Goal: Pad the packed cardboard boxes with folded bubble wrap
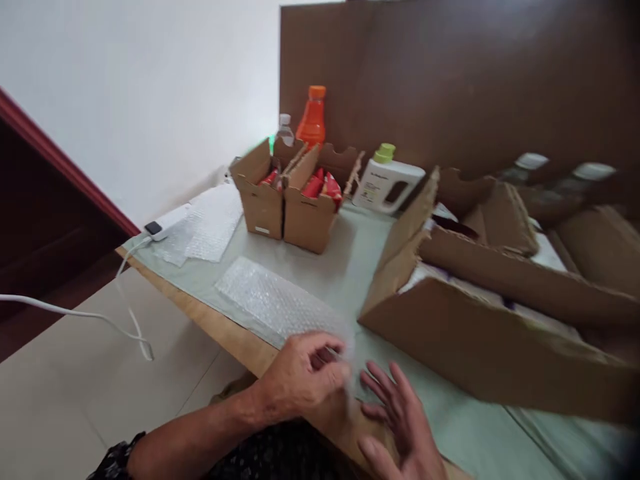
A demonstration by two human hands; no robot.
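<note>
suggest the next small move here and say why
Perhaps bring the right hand in to steady the bubble wrap: the left hand curls at its near end, while the right is open beside it, apparently holding nothing.

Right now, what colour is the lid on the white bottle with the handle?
The lid is yellowish green; the head view shows it best.

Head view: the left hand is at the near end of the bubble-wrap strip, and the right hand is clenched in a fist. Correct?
No fist: the head view shows the right hand open. The left hand is at the bubble-wrap strip's near end, as you say.
</note>
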